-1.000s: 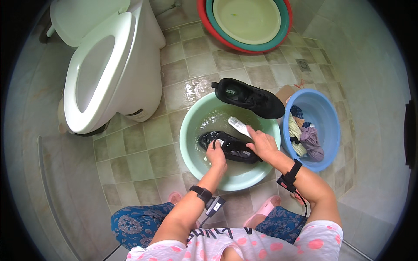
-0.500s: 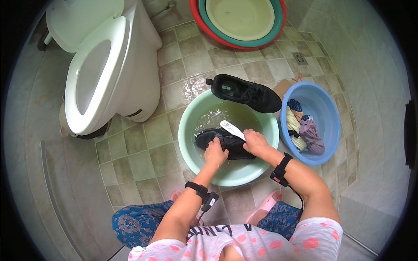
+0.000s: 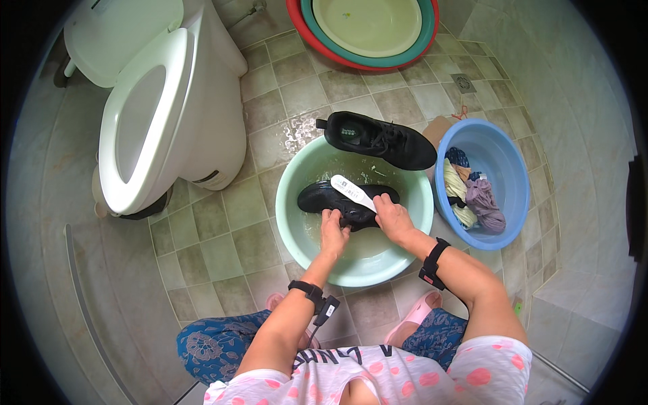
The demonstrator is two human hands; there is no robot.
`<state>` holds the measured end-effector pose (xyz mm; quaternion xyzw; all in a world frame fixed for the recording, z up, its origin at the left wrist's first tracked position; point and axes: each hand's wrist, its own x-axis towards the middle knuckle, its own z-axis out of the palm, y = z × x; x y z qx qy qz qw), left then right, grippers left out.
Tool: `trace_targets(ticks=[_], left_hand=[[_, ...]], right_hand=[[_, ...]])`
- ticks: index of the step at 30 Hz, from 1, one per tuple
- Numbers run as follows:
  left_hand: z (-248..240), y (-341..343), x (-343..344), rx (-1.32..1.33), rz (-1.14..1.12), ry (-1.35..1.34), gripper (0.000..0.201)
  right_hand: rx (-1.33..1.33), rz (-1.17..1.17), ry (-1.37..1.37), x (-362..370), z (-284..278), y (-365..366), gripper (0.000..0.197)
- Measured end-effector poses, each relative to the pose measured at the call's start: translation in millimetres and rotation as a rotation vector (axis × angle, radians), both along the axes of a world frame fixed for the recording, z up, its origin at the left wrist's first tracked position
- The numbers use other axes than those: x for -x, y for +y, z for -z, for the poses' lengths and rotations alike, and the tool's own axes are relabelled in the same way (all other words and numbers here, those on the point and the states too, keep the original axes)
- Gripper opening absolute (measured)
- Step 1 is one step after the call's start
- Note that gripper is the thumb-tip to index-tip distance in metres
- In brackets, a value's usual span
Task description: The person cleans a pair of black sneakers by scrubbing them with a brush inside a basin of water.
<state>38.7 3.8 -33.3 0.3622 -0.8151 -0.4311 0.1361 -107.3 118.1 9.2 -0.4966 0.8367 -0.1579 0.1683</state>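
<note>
A wet black shoe (image 3: pixel 316 198) lies in the shallow water of a pale green basin (image 3: pixel 287 229). My left hand (image 3: pixel 335 233) grips the shoe's near edge, with its fingertips partly hidden. The handle of a white brush (image 3: pixel 347 190) is in my right hand (image 3: pixel 393 217), whose fingers close round it over the shoe. The brush's head lies across the shoe's upper, bristles out of sight underneath. A second black shoe (image 3: pixel 409 150) rests across the basin's far rim, its opening upward and toe to the right.
To the right stands a blue basin (image 3: pixel 509 182) with bunched clothes (image 3: pixel 482 202). Nested basins (image 3: pixel 370 30) sit at the far side. A white toilet (image 3: pixel 202 128) is on the left. The tiled floor (image 3: pixel 223 216) has wet patches, and a drain (image 3: pixel 463 83) lies far right.
The shoe in the basin has shifted away from me and turned, showing more of its upper. My right hand and the brush have moved slightly left and away; my left hand stays on the shoe.
</note>
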Motion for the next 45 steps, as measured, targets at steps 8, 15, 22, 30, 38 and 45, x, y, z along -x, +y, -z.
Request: trace_targets(ticks=[8,15,22,30,38,45], left_hand=[[-7,2,-6,0.083,0.089,-0.342,0.031],[1,3,-8,0.125,0.114,-0.403,0.029],[1,-3,-8,-0.015,0.134,-0.508,0.03],[-50,-31,22,-0.152,0.127,-0.285,0.037],[-44,-42,27,-0.268,0.032,-0.085,0.036],[-25,-39,32,-0.276,0.027,-0.08,0.033]], right_hand=[[-0.093,-0.045,-0.096,-11,21,11,0.034],[-0.101,-0.08,-0.095,-14,22,9,0.023],[-0.069,-0.105,-0.247,-7,25,13,0.028],[-0.063,0.148,-0.748,39,-4,2,0.025],[-0.198,0.11,-0.862,66,-71,19,0.05],[-0.388,-0.182,-0.578,85,-114,30,0.047]])
